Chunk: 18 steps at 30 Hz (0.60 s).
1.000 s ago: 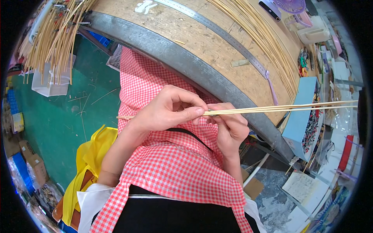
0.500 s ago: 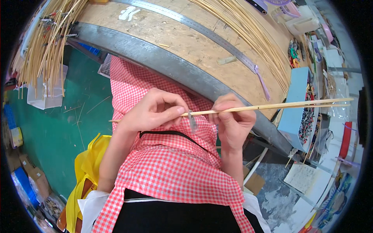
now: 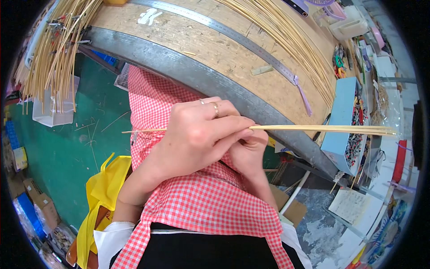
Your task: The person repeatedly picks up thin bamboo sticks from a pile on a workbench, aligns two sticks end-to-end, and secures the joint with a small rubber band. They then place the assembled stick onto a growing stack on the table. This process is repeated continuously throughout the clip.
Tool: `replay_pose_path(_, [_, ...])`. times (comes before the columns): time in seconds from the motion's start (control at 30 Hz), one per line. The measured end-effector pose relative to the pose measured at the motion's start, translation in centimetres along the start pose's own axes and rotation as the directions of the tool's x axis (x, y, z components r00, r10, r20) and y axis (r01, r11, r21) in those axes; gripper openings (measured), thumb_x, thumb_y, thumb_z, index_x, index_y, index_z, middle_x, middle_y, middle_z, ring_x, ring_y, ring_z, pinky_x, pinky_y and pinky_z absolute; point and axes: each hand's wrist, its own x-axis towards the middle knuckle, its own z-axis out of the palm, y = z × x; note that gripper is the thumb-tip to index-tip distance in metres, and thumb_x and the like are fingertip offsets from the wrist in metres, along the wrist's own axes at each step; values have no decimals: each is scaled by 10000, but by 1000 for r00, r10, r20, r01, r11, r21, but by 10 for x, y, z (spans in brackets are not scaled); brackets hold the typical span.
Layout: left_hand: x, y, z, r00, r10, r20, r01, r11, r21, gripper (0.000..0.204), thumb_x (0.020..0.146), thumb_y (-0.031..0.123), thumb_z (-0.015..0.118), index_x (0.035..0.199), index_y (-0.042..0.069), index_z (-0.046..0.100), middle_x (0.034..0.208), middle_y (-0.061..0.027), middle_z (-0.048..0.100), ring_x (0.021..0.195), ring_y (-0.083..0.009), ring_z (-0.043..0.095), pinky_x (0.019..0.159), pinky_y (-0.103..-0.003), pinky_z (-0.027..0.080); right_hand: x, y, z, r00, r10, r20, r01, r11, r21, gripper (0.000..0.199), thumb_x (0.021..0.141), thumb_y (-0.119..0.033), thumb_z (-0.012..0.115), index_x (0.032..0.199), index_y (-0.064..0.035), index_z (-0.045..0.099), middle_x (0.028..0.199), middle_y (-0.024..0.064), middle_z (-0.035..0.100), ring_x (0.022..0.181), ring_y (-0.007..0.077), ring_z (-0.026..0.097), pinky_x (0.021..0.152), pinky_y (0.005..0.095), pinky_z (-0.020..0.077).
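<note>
Now, left hand (image 3: 197,139): grip clamped on thin bamboo sticks (image 3: 322,129), above the checked apron (image 3: 201,201).
Right hand (image 3: 248,150): under the left, mostly hidden; fingers closed on the same sticks.
Sticks: level, pointing right, past the counter (image 3: 215,49) edge toward a blue box (image 3: 342,121).
Counter: metal ruler (image 3: 251,45), loose sticks.

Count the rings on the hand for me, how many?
2, both on the left hand: a gold ring and a thinner ring beside it. The right hand is mostly hidden.
</note>
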Motion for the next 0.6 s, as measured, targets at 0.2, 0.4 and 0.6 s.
replay_pose_path(0.2, [-10, 0, -8, 991, -130, 36, 130, 992, 5, 175, 675, -20, 711, 843, 27, 704, 740, -99, 652, 618, -199, 631, 523, -269, 483, 7, -31, -44, 969, 112, -222, -47, 960, 277, 166, 733, 113, 617, 897, 100, 642, 752, 165, 630, 601, 158, 597, 490, 219, 471])
replay_pose_path(0.4, [-18, -2, -7, 973, -186, 138, 195, 979, -57, 157, 681, -14, 714, 835, 11, 699, 753, -96, 660, 629, -201, 635, 530, -269, 485, 8, -23, -52, 976, 68, -206, 17, 921, 389, 85, 820, 53, 610, 865, 123, 626, 673, 157, 609, 476, 142, 554, 419, 219, 443])
replay_pose_path(0.6, [-23, -9, -8, 953, -232, 195, 262, 954, -147, 167, 706, 13, 708, 872, -1, 690, 770, -109, 664, 647, -207, 635, 571, -284, 496, 4, -19, -40, 967, 117, -227, -30, 935, 354, 67, 827, 51, 612, 839, 111, 638, 674, 152, 626, 489, 136, 570, 432, 220, 457])
